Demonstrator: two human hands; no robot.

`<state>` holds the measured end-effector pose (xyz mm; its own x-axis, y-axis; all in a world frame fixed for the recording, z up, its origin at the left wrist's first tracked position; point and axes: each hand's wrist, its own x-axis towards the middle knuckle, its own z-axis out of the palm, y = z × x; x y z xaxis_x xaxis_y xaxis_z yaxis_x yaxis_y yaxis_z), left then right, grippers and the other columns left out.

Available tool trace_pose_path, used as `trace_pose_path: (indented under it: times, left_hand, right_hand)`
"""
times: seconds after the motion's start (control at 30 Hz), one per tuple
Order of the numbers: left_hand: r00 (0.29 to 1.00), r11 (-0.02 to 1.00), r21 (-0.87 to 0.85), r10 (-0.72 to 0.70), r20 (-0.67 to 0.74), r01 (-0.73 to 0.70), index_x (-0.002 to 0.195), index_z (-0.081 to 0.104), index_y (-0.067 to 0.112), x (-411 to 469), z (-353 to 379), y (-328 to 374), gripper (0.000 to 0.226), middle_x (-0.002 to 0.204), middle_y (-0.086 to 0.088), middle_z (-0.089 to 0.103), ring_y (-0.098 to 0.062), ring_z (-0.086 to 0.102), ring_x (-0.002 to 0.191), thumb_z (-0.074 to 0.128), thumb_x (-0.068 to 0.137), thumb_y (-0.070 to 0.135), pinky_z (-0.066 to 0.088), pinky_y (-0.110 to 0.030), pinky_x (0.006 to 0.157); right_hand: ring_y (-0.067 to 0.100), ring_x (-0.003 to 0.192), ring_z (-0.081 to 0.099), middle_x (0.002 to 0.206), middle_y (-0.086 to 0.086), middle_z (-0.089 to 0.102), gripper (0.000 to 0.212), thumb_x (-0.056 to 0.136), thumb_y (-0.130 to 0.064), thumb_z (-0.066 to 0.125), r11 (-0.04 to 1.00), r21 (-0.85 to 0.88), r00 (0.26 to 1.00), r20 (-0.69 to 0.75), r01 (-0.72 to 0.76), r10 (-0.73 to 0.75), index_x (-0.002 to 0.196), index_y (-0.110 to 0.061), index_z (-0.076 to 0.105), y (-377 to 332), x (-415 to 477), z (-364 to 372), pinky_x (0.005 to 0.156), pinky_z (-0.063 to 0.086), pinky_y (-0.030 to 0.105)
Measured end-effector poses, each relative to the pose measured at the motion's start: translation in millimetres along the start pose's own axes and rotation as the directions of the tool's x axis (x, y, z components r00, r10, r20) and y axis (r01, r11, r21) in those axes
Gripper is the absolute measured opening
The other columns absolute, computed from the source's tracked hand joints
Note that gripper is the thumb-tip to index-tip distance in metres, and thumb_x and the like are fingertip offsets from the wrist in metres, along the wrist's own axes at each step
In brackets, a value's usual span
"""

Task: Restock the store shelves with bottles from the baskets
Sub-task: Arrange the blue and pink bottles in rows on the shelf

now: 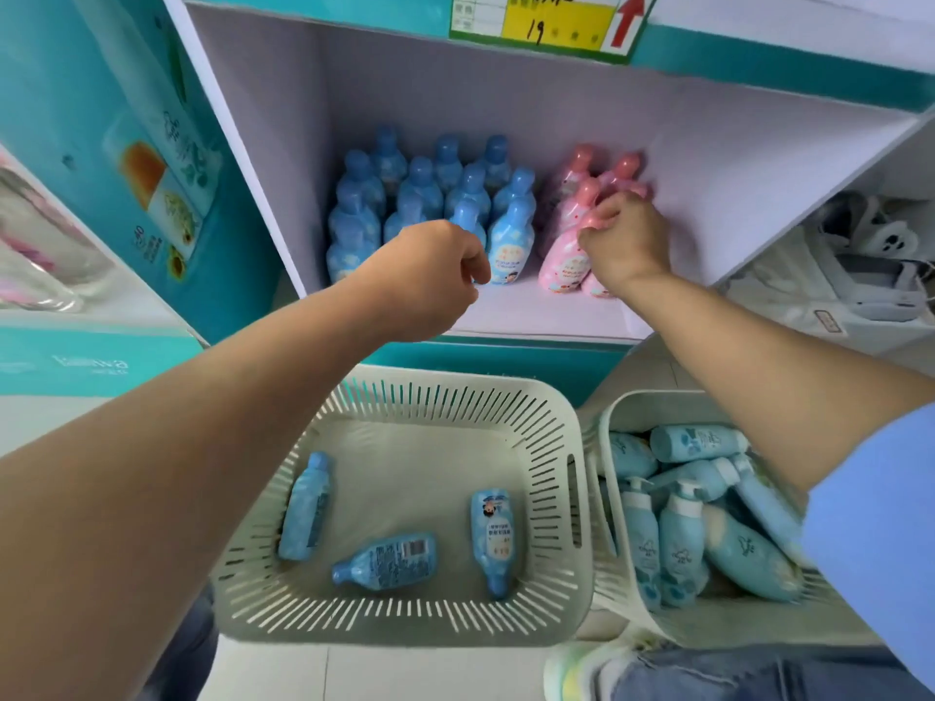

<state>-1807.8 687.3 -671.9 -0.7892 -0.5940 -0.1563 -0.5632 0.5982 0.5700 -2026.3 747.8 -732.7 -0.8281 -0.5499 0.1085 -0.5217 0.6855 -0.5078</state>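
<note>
On the white shelf (536,311) stand several blue bottles (513,235) at the left and a few pink bottles (564,255) at the right. My left hand (430,275) is at the front of the blue group, fingers curled round a blue bottle (468,215) whose cap shows above my knuckles. My right hand (627,240) grips the front right pink bottle (597,288) from above and hides most of it. Below, a pale slotted basket (551,447) holds three blue bottles (384,559) lying flat.
A second basket (607,437) at the right is tilted and holds several light blue pump bottles (683,538). A price label (546,22) hangs on the shelf edge above. Teal display panels (101,144) stand to the left, and white shelving with packaged goods (860,275) to the right.
</note>
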Motion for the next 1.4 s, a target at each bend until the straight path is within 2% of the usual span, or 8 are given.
trace_pose_path:
  times: [0.13,0.23,0.43,0.6,0.83,1.07,1.27,1.4]
  left_hand:
    - [0.981,0.994,0.107,-0.038,0.189,0.017,0.109,0.068,0.013,-15,17,-14,0.024,0.11,-0.004,0.066,-0.014,0.052,0.087,0.058,0.088,0.01,0.039,-0.019,0.076]
    - [0.936,0.975,0.22,-0.104,0.336,0.03,0.111,0.068,0.011,-28,39,-29,0.025,0.111,-0.006,0.067,-0.023,0.059,0.097,0.059,0.088,0.014,0.045,-0.024,0.082]
    - [0.848,0.89,0.456,-0.247,0.469,0.006,0.117,0.063,0.003,-44,83,-92,0.031,0.12,-0.013,0.062,-0.027,0.058,0.111,0.057,0.089,0.015,0.044,-0.029,0.091]
    - [0.782,0.86,0.477,-0.42,0.461,0.181,0.119,0.058,-0.003,-57,118,-162,0.03,0.124,-0.017,0.059,-0.027,0.056,0.114,0.049,0.092,0.007,0.043,-0.027,0.091]
    - [0.7,0.815,0.416,-0.567,0.434,0.402,0.138,0.035,0.0,-59,160,-221,0.049,0.137,-0.016,0.046,-0.027,0.049,0.125,0.051,0.092,0.007,0.038,-0.029,0.098]
    - [0.625,0.789,0.425,-0.612,0.485,0.443,0.148,0.004,0.003,-44,186,-236,0.077,0.146,-0.021,0.033,-0.035,0.047,0.126,0.054,0.091,0.01,0.044,-0.041,0.099]
    - [0.615,0.81,0.371,-0.586,0.527,0.454,0.149,0.01,0.013,-41,198,-237,0.084,0.14,-0.019,0.04,-0.036,0.051,0.121,0.064,0.084,0.017,0.048,-0.04,0.095]
    - [0.615,0.819,0.288,-0.566,0.549,0.497,0.143,0.018,0.013,-43,206,-233,0.079,0.124,-0.019,0.053,-0.034,0.059,0.106,0.064,0.079,0.008,0.052,-0.037,0.081]
  right_hand:
    - [0.025,0.085,0.064,0.088,0.006,0.069,0.009,0.081,-0.013,0.061,0.983,0.166,0.986,0.133,0.076,-0.099,0.089,-0.013,0.066,-14,-73,4,0.081,0.051,0.033]
    - [0.023,0.082,0.06,0.085,0.005,0.066,0.009,0.083,-0.019,0.062,0.982,0.119,0.948,0.267,0.147,-0.175,0.088,-0.012,0.066,-17,-125,20,0.074,0.048,0.032]
    - [0.026,0.092,0.062,0.099,0.007,0.068,0.009,0.087,-0.021,0.062,0.94,-0.026,0.704,0.669,0.341,-0.237,0.09,-0.014,0.064,6,-181,75,0.073,0.044,0.03]
    - [0.024,0.102,0.058,0.115,0.008,0.063,0.028,0.09,-0.025,0.059,0.913,-0.067,0.482,0.863,0.403,-0.149,0.115,-0.012,0.061,29,-197,126,0.083,0.045,0.032]
    - [0.026,0.104,0.057,0.118,0.008,0.06,0.037,0.09,-0.031,0.061,0.931,0.004,0.377,0.914,0.366,-0.152,0.123,-0.015,0.056,21,-201,196,0.081,0.043,0.031]
    - [0.026,0.107,0.056,0.119,0.007,0.06,0.042,0.087,-0.031,0.064,0.919,0.05,0.277,0.946,0.39,-0.169,0.125,-0.017,0.055,21,-215,234,0.082,0.043,0.03]
    - [0.027,0.113,0.055,0.124,0.007,0.059,0.05,0.082,-0.032,0.066,0.847,0.048,0.042,0.996,0.529,-0.083,0.127,-0.016,0.051,35,-247,235,0.09,0.044,0.033]
    - [0.027,0.112,0.051,0.122,0.008,0.058,0.058,0.077,-0.037,0.071,0.75,0.056,0.007,0.997,0.659,-0.081,0.126,-0.015,0.051,43,-261,239,0.095,0.044,0.039]
